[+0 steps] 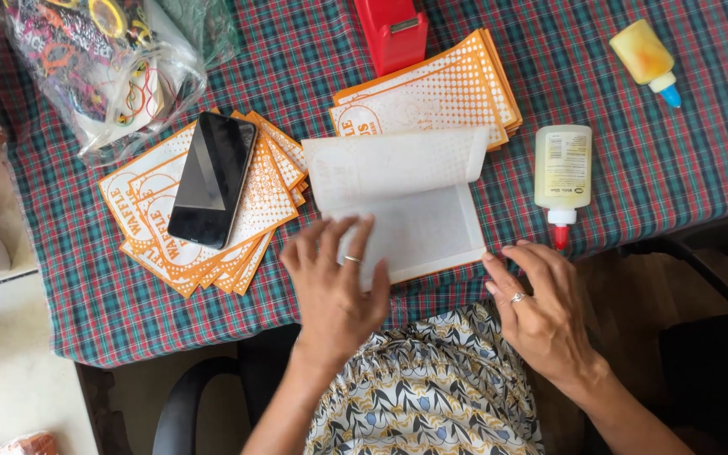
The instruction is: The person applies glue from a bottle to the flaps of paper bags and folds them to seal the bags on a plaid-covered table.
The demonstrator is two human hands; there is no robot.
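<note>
Folded white paper sheet is lying at frame centre on the plaid desk, long axis running left–right, just above both hands. Left hand, fingers spread, is pressing its lower left edge; right hand, loosely curled, is touching the lower right corner.

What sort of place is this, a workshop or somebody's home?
Probably a home craft table rather than a workshop: a checked tablecloth covers it, glue bottles and stacks of orange printed sheets lie on it, and a phone rests on one stack.
</note>
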